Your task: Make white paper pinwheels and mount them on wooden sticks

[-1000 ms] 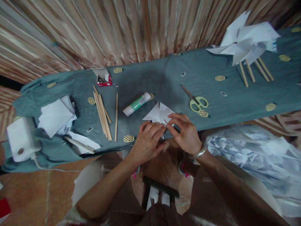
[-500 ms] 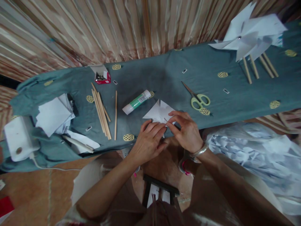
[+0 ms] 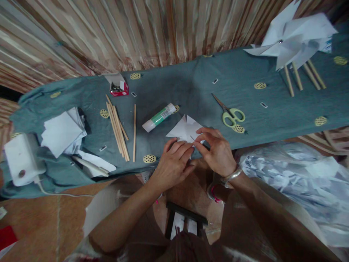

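At the table's near edge lies a white paper piece (image 3: 185, 129) with cut slits and pointed corners, its lower part covered by my fingers. My left hand (image 3: 174, 162) holds the paper's near side, fingers bent over it and thumb below. Close beside it, my right hand (image 3: 218, 151) pinches a thin, pin-like piece (image 3: 193, 138) between thumb and index finger over the paper; its exact kind is too small to tell. A green-and-white glue stick (image 3: 159, 118) lies just beyond the paper. Scissors (image 3: 230, 113) with light green handles lie to the right.
Wooden sticks (image 3: 117, 133) and an open red box (image 3: 119, 88) of small metal pieces lie left. Farther left are stacked paper (image 3: 64, 133), a pen (image 3: 91, 166) and a white corded device (image 3: 23, 160). Paper pinwheels (image 3: 289, 40) lie far right, above a plastic bag (image 3: 289, 174) of scraps.
The view has shifted slightly. Both hands keep nearly the same pose at the paper, and the right fingers still pinch the thin piece.
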Action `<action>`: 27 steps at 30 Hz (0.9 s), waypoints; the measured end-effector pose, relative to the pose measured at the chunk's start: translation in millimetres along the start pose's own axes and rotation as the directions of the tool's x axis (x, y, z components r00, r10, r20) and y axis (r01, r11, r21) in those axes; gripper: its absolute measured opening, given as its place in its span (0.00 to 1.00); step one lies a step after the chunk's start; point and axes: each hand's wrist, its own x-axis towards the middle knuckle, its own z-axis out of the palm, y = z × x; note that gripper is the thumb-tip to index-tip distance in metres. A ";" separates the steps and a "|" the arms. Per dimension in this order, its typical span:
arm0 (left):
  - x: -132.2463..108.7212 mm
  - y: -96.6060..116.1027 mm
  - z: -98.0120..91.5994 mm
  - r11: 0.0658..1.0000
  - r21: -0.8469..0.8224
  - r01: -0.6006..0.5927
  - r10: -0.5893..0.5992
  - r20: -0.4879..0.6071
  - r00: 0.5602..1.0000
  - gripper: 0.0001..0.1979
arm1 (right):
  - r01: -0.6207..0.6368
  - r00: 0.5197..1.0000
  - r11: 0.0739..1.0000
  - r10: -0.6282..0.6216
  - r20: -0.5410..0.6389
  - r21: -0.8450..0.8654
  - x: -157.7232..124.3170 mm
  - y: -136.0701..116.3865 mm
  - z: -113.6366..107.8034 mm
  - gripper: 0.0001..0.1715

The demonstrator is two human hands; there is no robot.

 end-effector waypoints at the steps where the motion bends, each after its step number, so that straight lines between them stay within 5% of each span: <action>1: 0.1 0.2 0.0 1.000 0.002 -0.001 0.001 -0.002 1.000 0.22 | 0.000 1.000 1.000 0.000 -0.002 0.001 0.1 0.1 0.1 0.05; 27: 3.9 8.3 -2.1 0.995 0.099 -0.006 0.010 -0.045 0.999 0.15 | 0.113 0.994 0.994 -0.113 0.003 -0.014 -2.2 2.3 -0.2 0.09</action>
